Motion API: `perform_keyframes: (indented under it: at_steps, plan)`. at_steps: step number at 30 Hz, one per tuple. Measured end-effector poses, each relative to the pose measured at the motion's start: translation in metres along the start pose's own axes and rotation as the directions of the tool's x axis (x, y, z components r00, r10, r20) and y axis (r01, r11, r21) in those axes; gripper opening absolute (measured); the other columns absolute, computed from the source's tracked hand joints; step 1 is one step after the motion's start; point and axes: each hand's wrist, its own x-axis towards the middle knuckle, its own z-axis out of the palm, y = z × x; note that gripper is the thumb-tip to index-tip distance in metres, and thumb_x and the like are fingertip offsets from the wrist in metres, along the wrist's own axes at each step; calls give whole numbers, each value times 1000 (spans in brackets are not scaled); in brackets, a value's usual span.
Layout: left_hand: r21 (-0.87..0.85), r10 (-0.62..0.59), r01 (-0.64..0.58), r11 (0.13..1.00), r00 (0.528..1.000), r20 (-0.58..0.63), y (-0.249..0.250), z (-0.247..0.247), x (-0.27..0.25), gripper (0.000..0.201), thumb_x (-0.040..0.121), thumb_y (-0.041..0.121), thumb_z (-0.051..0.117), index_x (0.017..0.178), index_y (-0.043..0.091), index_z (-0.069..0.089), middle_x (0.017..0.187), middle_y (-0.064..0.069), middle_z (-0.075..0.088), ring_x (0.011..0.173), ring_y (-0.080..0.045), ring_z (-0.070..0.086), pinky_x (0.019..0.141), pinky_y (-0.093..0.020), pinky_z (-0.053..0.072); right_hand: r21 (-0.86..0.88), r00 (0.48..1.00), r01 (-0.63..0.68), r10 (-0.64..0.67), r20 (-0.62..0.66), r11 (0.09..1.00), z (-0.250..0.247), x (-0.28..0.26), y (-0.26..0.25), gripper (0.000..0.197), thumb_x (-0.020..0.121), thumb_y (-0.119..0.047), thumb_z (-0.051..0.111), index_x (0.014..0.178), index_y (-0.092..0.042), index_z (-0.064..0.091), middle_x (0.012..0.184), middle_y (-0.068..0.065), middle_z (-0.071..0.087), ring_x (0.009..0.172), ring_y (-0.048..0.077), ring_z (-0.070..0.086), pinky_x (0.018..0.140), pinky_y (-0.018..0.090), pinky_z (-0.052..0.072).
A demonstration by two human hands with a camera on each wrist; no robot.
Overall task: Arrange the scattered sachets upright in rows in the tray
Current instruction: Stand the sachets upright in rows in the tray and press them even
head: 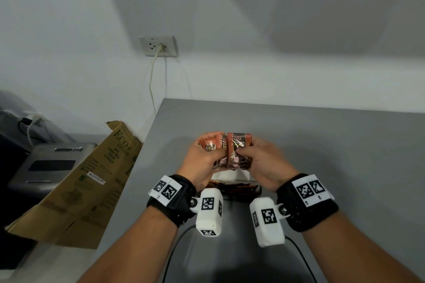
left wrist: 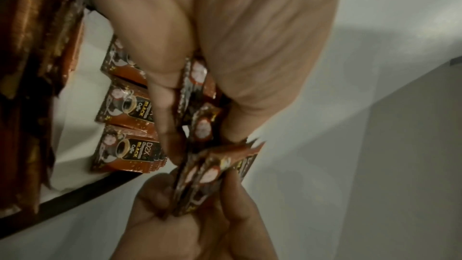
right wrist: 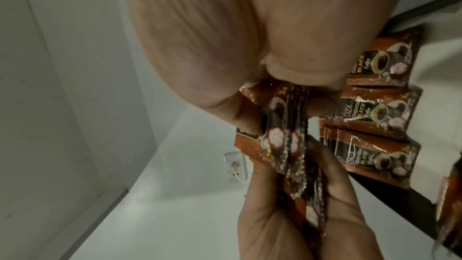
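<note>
- The left hand (head: 202, 158) and right hand (head: 264, 161) both pinched the bunch of shiny brown coffee sachets (head: 226, 149), fingers curled round it.
- The sachets stood tall, right above the white tray with a dark rim (head: 230, 177), at the frame's lower middle.

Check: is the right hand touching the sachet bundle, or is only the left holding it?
Touching. In the head view the right hand pinches the sachet bundle opposite the left hand; the right wrist view shows fingers pressed on the foil.
</note>
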Motion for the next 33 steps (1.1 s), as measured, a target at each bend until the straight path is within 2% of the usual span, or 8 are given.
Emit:
perform_keyframes:
  at_steps: [5, 7, 13, 18, 20, 27, 30, 33]
  plan:
    - [-133, -103, 102, 986, 995, 1, 2, -5, -1, 28, 94, 4, 50, 119, 7, 63, 104, -21, 70, 87, -35, 70, 70, -47, 60, 84, 997, 25, -19, -73, 996, 0, -1, -6, 30, 94, 4, 51, 101, -14, 75, 100, 15, 76, 90, 28, 70, 84, 45, 54]
    - [-149, -117, 116, 982, 993, 2, 5, -9, 0, 30, 94, 3, 47, 119, 6, 62, 104, -23, 69, 82, -35, 70, 68, -47, 60, 146, 994, 37, -22, -103, 989, -8, -3, -13, 27, 95, 5, 49, 106, -8, 70, 97, 15, 75, 87, 29, 70, 82, 46, 55]
    - [126, -14, 11, 992, 1000, 24, 0, -5, 2, 23, 91, -3, 64, 111, 9, 61, 80, -12, 67, 58, -22, 61, 51, -31, 54, 62, 1000, -24, 23, 12, 998, -8, -6, -14, 24, 96, 4, 49, 109, 1, 68, 103, 23, 71, 92, 33, 66, 90, 49, 50]
    - [59, 30, -27, 998, 998, -46, 0, -12, 6, 35, 83, -5, 71, 113, 6, 56, 83, -11, 66, 66, -21, 61, 50, -29, 48, 74, 1000, -18, 20, -22, 997, -6, -8, -3, 24, 96, 6, 47, 92, -3, 69, 75, 9, 72, 64, 18, 65, 53, 25, 51]
    - [82, 59, -53, 995, 996, -71, 2, -15, 8, 40, 81, -9, 72, 113, 5, 53, 78, -9, 68, 64, -22, 60, 47, -28, 46, 86, 999, -31, 34, -24, 996, -7, -8, 2, 22, 96, 5, 48, 96, -3, 68, 74, 8, 70, 62, 16, 63, 50, 23, 48]
    - [435, -25, -48, 899, 987, 160, 7, -15, 4, 52, 68, -17, 75, 110, 7, 57, 76, -10, 68, 50, -18, 58, 45, -28, 45, -91, 997, -49, 54, 48, 995, -4, -5, -2, 29, 93, 6, 51, 103, -9, 74, 97, 18, 74, 81, 26, 67, 75, 39, 52]
    - [394, -65, -4, 919, 985, 161, 7, -15, 3, 52, 68, -9, 75, 114, 7, 56, 85, -15, 68, 59, -22, 62, 52, -33, 51, -114, 999, -41, 41, 1, 993, 0, -5, -1, 28, 92, 4, 52, 103, -8, 75, 102, 20, 74, 90, 29, 66, 85, 43, 50]
    - [154, -134, 120, 981, 987, 85, 5, -21, 5, 38, 86, -11, 48, 120, 3, 58, 100, -19, 68, 78, -32, 70, 73, -48, 60, 8, 991, -35, 36, -126, 999, -4, -1, -3, 23, 94, 1, 52, 107, 7, 69, 105, 26, 71, 93, 34, 64, 91, 48, 50]
